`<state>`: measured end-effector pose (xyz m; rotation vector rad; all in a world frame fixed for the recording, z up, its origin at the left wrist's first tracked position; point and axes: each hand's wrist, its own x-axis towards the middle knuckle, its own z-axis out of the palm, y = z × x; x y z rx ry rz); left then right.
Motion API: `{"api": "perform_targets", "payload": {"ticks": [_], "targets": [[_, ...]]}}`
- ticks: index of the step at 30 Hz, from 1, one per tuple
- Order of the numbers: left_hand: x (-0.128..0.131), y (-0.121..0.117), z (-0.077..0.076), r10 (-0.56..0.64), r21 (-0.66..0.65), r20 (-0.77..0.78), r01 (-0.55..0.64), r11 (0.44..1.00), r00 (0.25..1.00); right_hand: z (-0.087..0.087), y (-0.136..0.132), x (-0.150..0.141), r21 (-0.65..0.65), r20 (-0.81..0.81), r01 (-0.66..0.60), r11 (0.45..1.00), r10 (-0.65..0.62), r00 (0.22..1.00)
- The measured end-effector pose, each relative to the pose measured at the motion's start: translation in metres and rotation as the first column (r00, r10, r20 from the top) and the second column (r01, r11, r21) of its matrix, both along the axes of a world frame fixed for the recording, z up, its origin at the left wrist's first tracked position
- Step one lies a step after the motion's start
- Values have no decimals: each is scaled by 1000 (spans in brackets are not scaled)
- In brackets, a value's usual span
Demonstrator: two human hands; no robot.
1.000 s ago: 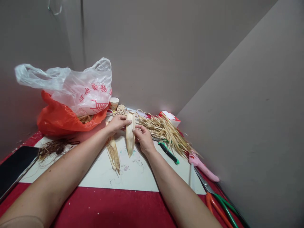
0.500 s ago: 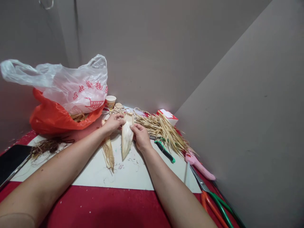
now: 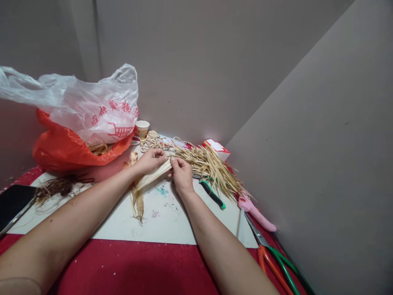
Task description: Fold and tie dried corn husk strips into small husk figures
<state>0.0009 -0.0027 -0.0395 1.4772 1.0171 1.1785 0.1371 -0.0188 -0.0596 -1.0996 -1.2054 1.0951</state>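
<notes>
A pale corn husk [image 3: 153, 176] slants down to the left from between my hands, its upper end pinched by both. My left hand [image 3: 151, 160] has its thumb and fingertips closed at that end. Right beside it, my right hand [image 3: 181, 174] grips the same end between thumb and forefinger. Below the left wrist, a second, browner husk [image 3: 138, 205] lies on the white board [image 3: 172, 225], partly hidden by the held one. Behind the hands, a bundle of dry straw-coloured strips [image 3: 211, 166] spreads to the right.
A plastic bag [image 3: 101, 110] inside a red bag [image 3: 61, 149] stands at left, near a paper cup [image 3: 142, 128] and twisted cord [image 3: 152, 140]. Dark fibres [image 3: 61, 187] lie by a phone [image 3: 15, 205]. Green-black-handled pliers [image 3: 212, 194], a pink glue gun [image 3: 256, 213] and large scissors [image 3: 270, 250] lie right.
The husk has turned from hanging point-down, broad face showing, to slanting leftward and looking narrower. Both hands have come closer together at its upper end.
</notes>
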Motion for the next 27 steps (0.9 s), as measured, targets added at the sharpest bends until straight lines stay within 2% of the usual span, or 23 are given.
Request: {"api": "perform_targets", "payload": {"ticks": [3,7,10,12,14,16,19,21,24,27], "targets": [[4,-5,7,-24,-49,90,28,998,996,0,1,0,-8,-82,-16,1000,15,997],[7,-12,13,-116,-133,209,146,980,971,0,1,1,-50,-171,-49,998,39,984],[5,-15,12,-249,-106,168,268,958,954,1,-1,1,-41,-135,-54,998,48,990],[3,-16,11,-281,-61,119,289,955,952,0,-3,1,-33,-82,-66,997,63,995],[3,-16,11,-233,-46,115,239,970,966,-1,-4,0,-40,-58,-96,995,93,994],[3,-16,12,-132,-51,122,139,989,984,-2,-5,0,-47,-69,-122,991,119,991],[4,-14,14,30,15,75,-31,999,997,-4,-5,-1,-25,-73,-121,992,118,990],[5,-13,13,70,25,93,-73,997,993,-4,-5,-2,3,-57,-105,994,105,993],[7,-11,8,-40,-80,210,58,995,977,-3,-5,-2,28,-61,-101,994,103,993],[9,-10,4,-180,-93,281,214,973,943,-2,-5,-3,23,-119,-117,993,119,986]]}}
